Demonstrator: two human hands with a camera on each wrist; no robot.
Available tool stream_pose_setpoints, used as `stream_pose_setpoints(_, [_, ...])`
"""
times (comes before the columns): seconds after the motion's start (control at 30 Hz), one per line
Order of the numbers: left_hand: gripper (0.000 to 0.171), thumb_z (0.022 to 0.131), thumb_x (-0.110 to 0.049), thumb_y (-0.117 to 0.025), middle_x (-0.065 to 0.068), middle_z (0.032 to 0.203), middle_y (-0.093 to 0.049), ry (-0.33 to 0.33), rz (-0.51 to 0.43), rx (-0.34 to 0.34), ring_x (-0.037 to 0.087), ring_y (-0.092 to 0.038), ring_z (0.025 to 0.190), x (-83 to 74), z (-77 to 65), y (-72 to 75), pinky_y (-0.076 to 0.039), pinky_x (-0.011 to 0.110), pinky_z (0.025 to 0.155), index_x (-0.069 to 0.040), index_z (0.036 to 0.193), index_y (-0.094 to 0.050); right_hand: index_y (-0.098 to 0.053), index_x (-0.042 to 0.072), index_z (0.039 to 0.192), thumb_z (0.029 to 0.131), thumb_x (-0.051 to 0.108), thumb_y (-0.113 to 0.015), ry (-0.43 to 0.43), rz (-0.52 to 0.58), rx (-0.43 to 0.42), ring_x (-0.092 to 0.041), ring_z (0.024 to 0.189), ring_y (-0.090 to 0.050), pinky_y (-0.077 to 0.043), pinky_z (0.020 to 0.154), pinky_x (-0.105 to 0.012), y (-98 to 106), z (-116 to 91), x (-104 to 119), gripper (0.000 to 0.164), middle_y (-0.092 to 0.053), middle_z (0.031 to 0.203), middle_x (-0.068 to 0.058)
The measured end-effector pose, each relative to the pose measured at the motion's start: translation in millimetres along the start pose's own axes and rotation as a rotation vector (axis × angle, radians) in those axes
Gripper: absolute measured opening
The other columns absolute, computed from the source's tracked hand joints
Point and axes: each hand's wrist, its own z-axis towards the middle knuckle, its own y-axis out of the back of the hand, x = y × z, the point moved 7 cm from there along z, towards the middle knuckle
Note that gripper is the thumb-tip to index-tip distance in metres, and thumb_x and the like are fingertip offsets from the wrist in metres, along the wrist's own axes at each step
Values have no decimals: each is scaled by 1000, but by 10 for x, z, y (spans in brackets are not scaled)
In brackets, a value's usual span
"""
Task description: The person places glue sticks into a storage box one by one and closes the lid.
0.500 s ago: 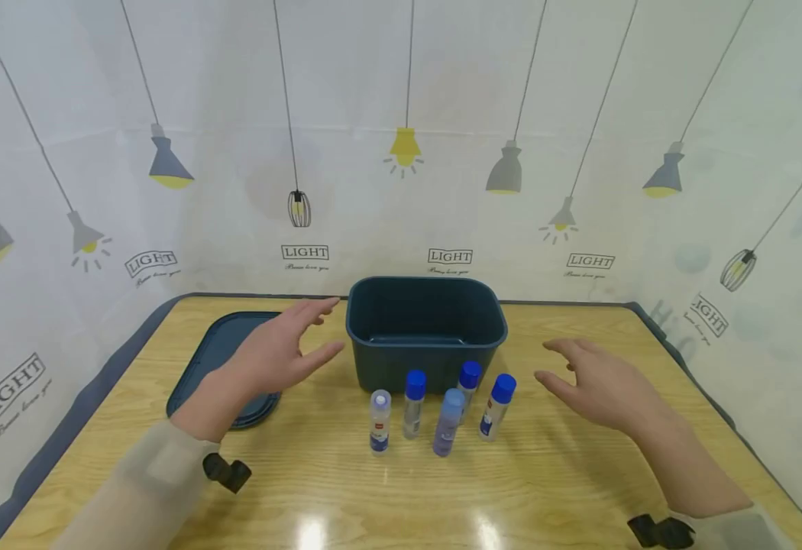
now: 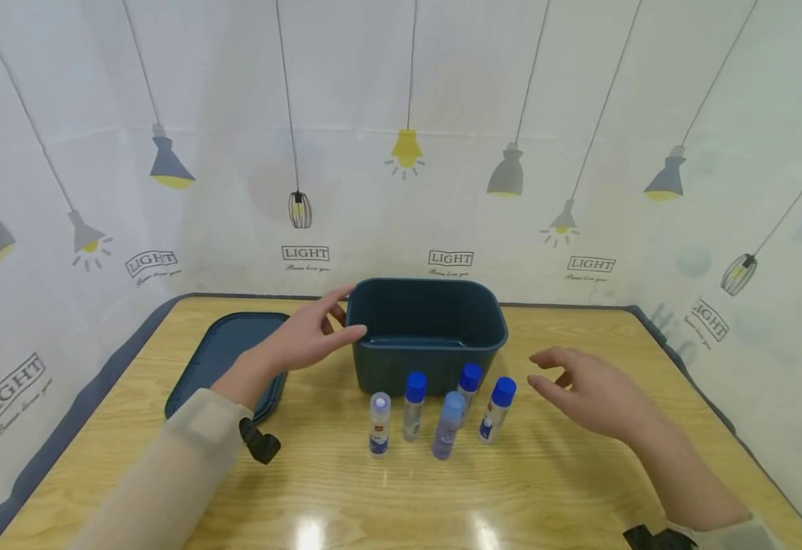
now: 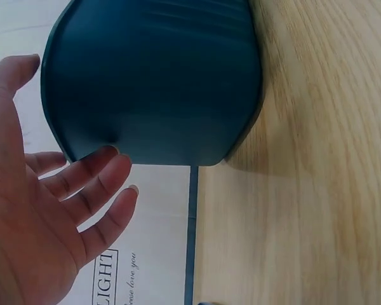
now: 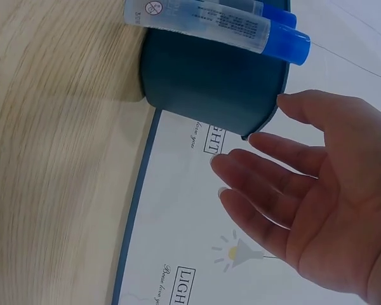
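Dark Blue Bin (image 2: 390,367) Stood Between Two Unladen Hands

The bin was found upright near the far edge of the wooden table (image 2: 545,489), its top uncovered and its interior visible. The left hand (image 2: 308,338) was at the bin's left end, thumb and fingers spread loosely apart and gripping nothing. Its fingertips lay at or just beside the wall; contact could not be confirmed. The right hand (image 2: 590,388) was above the table, right of the bin and apart from it, with fingers slightly bent, thumb separate and nothing in its grasp.

Five small bottles stood upright in front of the bin: a clear-capped bottle (image 2: 379,425) at the left, a pale-blue-capped bottle (image 2: 447,428) nearest the viewer, and three bottles with deep blue caps, the rightmost bottle (image 2: 496,412) being closest to the right hand. A dark blue lid (image 2: 222,347) lay flat at the left, partly hidden by the left forearm. A lamp-printed cloth (image 2: 346,92) hung behind.
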Motion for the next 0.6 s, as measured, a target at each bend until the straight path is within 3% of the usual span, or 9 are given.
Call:
stream_pose_setpoints(0.3, [93,103,-68,-64,13,138,-63,22,-13,3,24,-64,95,53,34,-58,-54,39,78,-28,177,-24,-70,13,144,112,46,-64,20,124,-12,-14,102,-73,-61,85,-39,11,-75,78,46,-73,142,-8])
stream_pose_setpoints(0.6, [88,106,-64,-62,15,127,-64,43,-149,14,37,-72,92,123,23,-181,-59,39,82,-40,177,-15,-67,19,146,112,44,-64,33,333,-74,-14,100,-73,-60,79,-30,25,-141,203,42,-75,138,-2])
